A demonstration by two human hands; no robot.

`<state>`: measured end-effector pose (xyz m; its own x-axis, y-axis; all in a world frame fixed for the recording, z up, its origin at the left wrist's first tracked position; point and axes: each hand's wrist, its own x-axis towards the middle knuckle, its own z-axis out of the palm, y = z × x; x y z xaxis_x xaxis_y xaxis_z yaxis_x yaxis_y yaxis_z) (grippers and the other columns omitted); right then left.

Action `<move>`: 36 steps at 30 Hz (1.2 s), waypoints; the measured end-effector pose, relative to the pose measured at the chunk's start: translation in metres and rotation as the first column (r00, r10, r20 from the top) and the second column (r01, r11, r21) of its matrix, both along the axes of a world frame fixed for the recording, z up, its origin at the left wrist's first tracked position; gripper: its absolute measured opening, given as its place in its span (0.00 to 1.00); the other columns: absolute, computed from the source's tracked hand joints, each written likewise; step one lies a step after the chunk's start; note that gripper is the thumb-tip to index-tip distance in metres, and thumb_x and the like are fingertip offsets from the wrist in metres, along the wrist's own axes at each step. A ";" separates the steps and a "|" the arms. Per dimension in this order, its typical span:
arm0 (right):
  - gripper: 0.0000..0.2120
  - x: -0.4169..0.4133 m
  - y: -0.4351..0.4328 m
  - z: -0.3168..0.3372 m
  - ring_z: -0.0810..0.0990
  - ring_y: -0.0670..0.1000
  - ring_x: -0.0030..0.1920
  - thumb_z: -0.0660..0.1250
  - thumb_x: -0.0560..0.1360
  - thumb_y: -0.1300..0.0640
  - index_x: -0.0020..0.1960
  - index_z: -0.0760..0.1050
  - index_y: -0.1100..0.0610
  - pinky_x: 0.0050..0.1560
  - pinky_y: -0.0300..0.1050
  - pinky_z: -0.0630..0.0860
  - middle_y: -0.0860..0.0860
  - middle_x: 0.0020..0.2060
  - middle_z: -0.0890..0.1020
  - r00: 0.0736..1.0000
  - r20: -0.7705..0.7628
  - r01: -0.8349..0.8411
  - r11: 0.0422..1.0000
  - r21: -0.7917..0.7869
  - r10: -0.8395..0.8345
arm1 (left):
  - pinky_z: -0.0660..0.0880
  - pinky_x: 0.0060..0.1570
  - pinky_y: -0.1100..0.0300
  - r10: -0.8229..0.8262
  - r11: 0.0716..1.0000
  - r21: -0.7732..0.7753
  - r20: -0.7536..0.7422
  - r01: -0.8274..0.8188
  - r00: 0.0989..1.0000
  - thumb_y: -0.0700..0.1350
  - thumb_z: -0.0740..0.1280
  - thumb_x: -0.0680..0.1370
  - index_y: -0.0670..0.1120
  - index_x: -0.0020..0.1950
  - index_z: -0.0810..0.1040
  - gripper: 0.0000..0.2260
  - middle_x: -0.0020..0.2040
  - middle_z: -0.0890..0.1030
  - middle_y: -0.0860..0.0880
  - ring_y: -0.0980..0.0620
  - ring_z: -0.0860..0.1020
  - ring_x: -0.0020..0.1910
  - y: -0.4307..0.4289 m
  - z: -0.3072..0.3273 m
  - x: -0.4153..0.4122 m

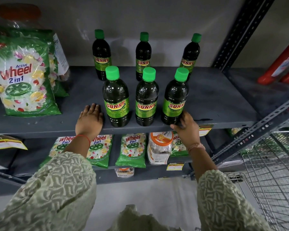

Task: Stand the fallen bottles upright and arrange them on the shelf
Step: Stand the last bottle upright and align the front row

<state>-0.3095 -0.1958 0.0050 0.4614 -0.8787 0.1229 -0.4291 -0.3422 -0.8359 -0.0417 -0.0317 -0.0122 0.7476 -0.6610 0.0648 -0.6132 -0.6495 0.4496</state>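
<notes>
Six green-capped bottles upright on the grey shelf (207, 97), in two rows of three. Left hand (90, 119) flat and spread on the shelf edge, just beside the front left bottle (116, 99), holding nothing. Right hand (186, 125) wrapped around the base of the front right bottle (175, 97). Detergent bag (23, 77) standing well left.

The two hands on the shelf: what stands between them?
In the head view, two front-row bottles stand between the left hand and right hand, whose fingers touch the third bottle.
</notes>
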 end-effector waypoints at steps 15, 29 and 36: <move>0.37 0.002 -0.016 0.002 0.74 0.55 0.60 0.78 0.61 0.57 0.65 0.65 0.59 0.57 0.43 0.70 0.57 0.59 0.76 0.992 0.031 -0.122 0.992 0.016 0.121 | 0.64 0.71 0.50 -0.003 0.838 -0.516 -0.325 -0.175 0.946 0.48 0.73 0.69 0.40 0.72 0.62 0.36 0.70 0.70 0.38 0.41 0.66 0.70 -0.046 0.010 -0.163; 0.29 -0.042 -0.056 -0.001 0.78 0.54 0.53 0.78 0.59 0.58 0.57 0.71 0.58 0.55 0.50 0.76 0.56 0.52 0.81 0.998 0.067 -0.013 1.000 0.013 0.012 | 0.72 0.56 0.50 0.089 0.837 -0.486 -0.332 -0.251 0.939 0.42 0.76 0.65 0.41 0.58 0.72 0.25 0.54 0.76 0.35 0.38 0.72 0.58 -0.085 0.010 -0.166; 0.28 -0.079 -0.086 -0.003 0.79 0.55 0.53 0.78 0.59 0.59 0.56 0.72 0.56 0.56 0.51 0.76 0.55 0.51 0.81 0.992 0.099 0.081 0.996 0.030 -0.084 | 0.72 0.56 0.50 0.077 0.834 -0.495 -0.335 -0.245 0.939 0.43 0.76 0.65 0.41 0.59 0.71 0.26 0.55 0.75 0.35 0.37 0.72 0.58 -0.097 0.010 -0.174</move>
<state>-0.3882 -0.2815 0.0021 0.3735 -0.9168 0.1416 -0.3689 -0.2868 -0.8841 -0.2157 -0.1288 -0.0021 0.8797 -0.4578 0.1284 -0.3080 -0.3428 0.8875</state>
